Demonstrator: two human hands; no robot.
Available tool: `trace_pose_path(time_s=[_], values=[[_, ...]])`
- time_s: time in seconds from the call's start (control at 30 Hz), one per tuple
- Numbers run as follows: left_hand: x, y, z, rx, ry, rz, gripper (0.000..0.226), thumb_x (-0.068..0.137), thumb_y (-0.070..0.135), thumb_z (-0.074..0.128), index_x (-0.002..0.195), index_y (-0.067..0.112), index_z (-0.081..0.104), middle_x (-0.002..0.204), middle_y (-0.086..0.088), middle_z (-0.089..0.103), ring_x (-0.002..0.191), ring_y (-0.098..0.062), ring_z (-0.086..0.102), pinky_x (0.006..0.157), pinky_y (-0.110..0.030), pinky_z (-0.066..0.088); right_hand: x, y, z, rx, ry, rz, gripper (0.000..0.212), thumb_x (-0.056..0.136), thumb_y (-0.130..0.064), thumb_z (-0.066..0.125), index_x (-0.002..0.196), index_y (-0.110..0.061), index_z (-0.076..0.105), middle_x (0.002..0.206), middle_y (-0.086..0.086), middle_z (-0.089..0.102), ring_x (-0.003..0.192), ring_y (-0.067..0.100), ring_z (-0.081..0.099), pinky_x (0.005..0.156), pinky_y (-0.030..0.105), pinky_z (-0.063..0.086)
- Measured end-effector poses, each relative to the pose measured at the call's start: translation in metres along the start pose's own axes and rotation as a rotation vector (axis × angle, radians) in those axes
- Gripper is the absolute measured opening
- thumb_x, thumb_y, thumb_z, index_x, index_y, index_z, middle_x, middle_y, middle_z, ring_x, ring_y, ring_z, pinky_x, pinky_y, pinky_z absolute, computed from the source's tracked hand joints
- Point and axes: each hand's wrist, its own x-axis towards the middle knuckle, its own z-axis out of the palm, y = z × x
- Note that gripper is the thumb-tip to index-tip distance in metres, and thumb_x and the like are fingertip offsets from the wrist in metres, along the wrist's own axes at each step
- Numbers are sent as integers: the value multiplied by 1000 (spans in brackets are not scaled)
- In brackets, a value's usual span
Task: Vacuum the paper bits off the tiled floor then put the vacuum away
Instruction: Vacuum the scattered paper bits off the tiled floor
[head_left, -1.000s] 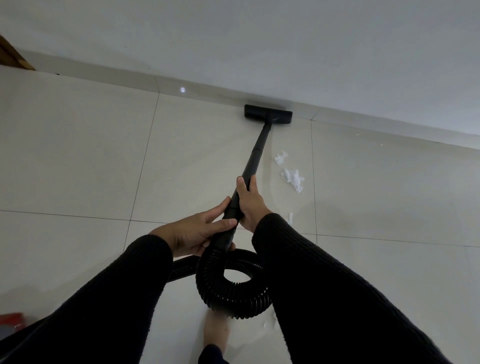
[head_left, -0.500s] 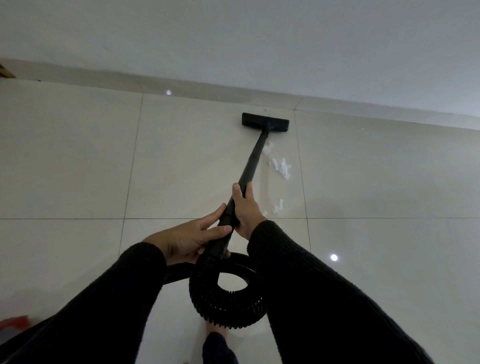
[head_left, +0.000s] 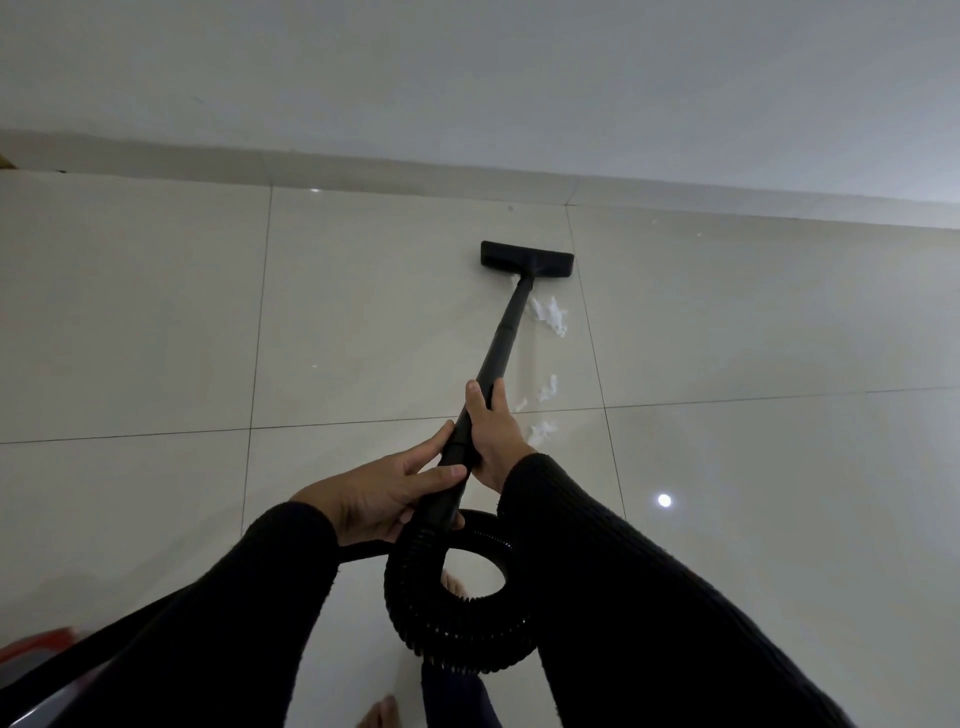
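I hold a black vacuum wand (head_left: 501, 338) with both hands. My right hand (head_left: 491, 431) grips the tube higher up; my left hand (head_left: 384, 493) wraps it just below, where the ribbed hose (head_left: 441, 603) joins and curls into a loop. The flat black floor head (head_left: 527, 258) rests on the pale tiled floor (head_left: 363, 322), a little short of the wall. White paper bits (head_left: 550, 314) lie just right of the tube behind the head, and smaller scraps (head_left: 543, 410) lie near my right hand.
A grey wall with a skirting strip (head_left: 363, 171) runs across the back. The red and grey vacuum body (head_left: 36, 649) peeks in at the lower left. My bare feet (head_left: 382, 714) show at the bottom edge.
The floor head has been drawn back from the skirting toward me along the tile, reaching the nearest paper bits. Both hands keep the same grip on the wand.
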Motion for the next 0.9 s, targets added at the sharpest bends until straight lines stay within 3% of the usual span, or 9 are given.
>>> trace_pose_path(time_s=[0.27, 0.43, 0.57, 0.7, 0.9], values=[[-4, -19, 2, 22, -14, -9, 90, 72, 41, 69, 143, 52, 15, 80, -6, 68, 85, -23, 66, 95, -51, 46, -8, 20, -5, -3, 27, 16, 66, 101, -39, 45, 153, -40, 4, 150, 4, 32, 126, 27, 47, 101, 49, 47], [-9, -30, 3, 22, -34, -25, 91, 71, 40, 70, 143, 52, 17, 81, -6, 67, 84, -22, 67, 98, -53, 44, -14, 34, -6, 13, 45, 16, 66, 101, -39, 45, 153, -41, 5, 150, 2, 33, 115, 22, 49, 100, 47, 48], [-15, -37, 5, 39, -41, -41, 90, 70, 40, 70, 142, 53, 17, 84, -9, 65, 84, -22, 65, 99, -52, 44, -21, 44, -7, 36, 51, 13, 66, 101, -38, 45, 153, -41, 4, 152, 2, 30, 120, 22, 47, 101, 47, 47], [-22, -45, 6, 54, -47, -39, 89, 71, 41, 70, 142, 53, 17, 85, -8, 67, 88, -24, 65, 98, -53, 46, -31, 50, -8, 47, 57, 12, 66, 101, -38, 45, 153, -40, 5, 152, 1, 31, 113, 19, 46, 98, 42, 48], [-31, -62, 7, 84, -53, -53, 90, 73, 45, 74, 141, 55, 17, 86, -8, 69, 91, -28, 63, 99, -58, 44, -48, 64, -8, 38, 71, -9, 65, 101, -38, 45, 153, -41, 7, 141, -1, 37, 115, 20, 49, 99, 44, 48]])
